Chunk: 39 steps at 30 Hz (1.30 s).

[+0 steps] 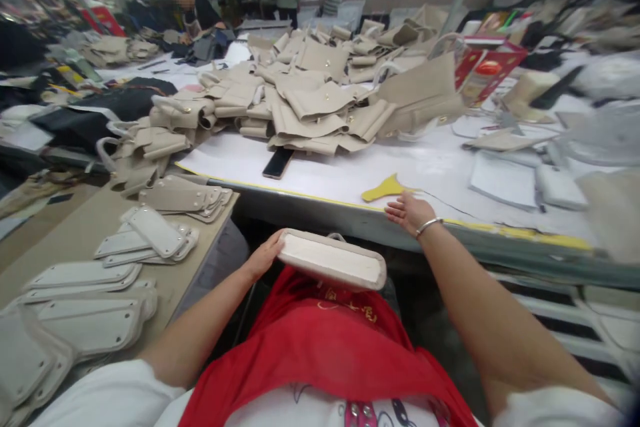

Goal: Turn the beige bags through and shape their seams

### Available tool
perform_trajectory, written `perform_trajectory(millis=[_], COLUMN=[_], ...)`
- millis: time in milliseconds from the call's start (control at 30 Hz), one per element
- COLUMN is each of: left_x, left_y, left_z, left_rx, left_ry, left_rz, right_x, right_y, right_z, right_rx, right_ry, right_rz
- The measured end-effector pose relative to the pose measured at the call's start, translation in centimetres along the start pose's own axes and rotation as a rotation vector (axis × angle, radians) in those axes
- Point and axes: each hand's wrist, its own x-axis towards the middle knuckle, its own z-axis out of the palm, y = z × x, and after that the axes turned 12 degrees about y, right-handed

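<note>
A beige boxy bag [333, 260] with a cream, flat rectangular face turned up rests at my lap, against the red apron. My left hand [267, 255] grips its left end, the thumb side along the edge. A small pale loop shows behind its far edge. Over the table's front edge, my right hand [406, 212] has its fingers stretched out and apart, with nothing visible in it. Just beyond those fingers lies a flat yellow piece [385, 188] with a narrow tip; whether they touch it I cannot tell.
Beige bag parts [310, 93] with handles are heaped across the white-covered table [330, 177]. A phone [278, 163] lies before them. On the left board sit stacked pale panels [90, 320] with studs. A red box [493, 67] and white pads [505, 180] are at right. A co-worker [193, 10] is behind.
</note>
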Motion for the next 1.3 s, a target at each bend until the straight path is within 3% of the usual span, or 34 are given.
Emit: perform_trajectory(millis=[133,233,367,500,667,867,1100,1200,1300], left_x=[0.4,0.9,1.6,1.6,0.3,0.1,0.2,0.2,0.0], left_y=[-0.3,0.0,0.9,0.5,-0.5,-0.8,-1.1,-1.0,-1.1], left_z=[0.2,0.2,-0.1,-0.3,0.7,1.6,1.4,1.5,1.5], left_rx=[0.197,0.337,0.443,0.279,0.114,0.052,0.030,0.045,0.042], left_ry=[0.036,0.006,-0.090,-0.162,0.017,0.116,0.106,0.106,0.111], left_rz=[0.105,0.148,0.224,0.096,0.051,0.028,0.037,0.030,0.011], right_x=[-4.1,-7.5,-9.1,-8.4,-7.6,-7.5,-8.0,-8.1,-8.1], right_y=[5.6,9.7,12.2,13.0,13.4,12.5,11.6,10.8,10.2], right_z=[-3.0,-4.3,-5.2,-5.0,-3.4,-3.1,-2.5,-2.0,-1.7], right_rx=[-0.117,-0.262,-0.298,-0.203,-0.083,-0.228,-0.489,-0.495,-0.398], right_ry=[-0.021,-0.148,-0.223,-0.262,-0.177,-0.192,-0.037,0.005,0.005], right_rz=[-0.097,-0.281,-0.392,-0.336,-0.192,-0.183,-0.330,-0.285,-0.145])
